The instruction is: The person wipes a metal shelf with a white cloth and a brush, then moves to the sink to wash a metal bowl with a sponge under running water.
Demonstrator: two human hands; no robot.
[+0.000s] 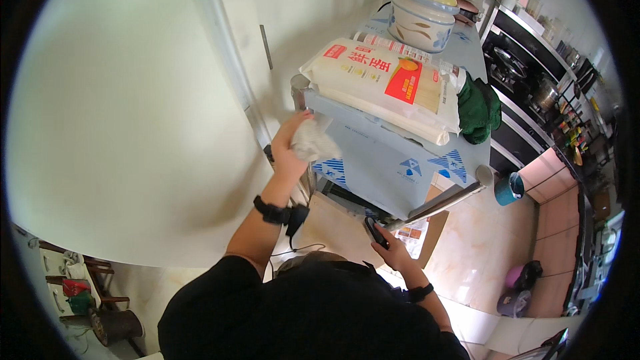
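My left hand grips a crumpled white cloth. It is up against the near left corner post of a metal shelf unit, whose surfaces bear printed protective film. Lower down, my right hand holds a small dark handheld object, possibly a phone, in front of the unit's lower level. On the top shelf lies a large white packet of noodles with red printing. A dark green cloth hangs over the shelf's right edge beside it.
A lidded ceramic pot stands behind the packet. To the left rises a large white panel. A gas stove and cluttered counter run along the right. A teal bin stands right of the unit. Cardboard and a cable lie below.
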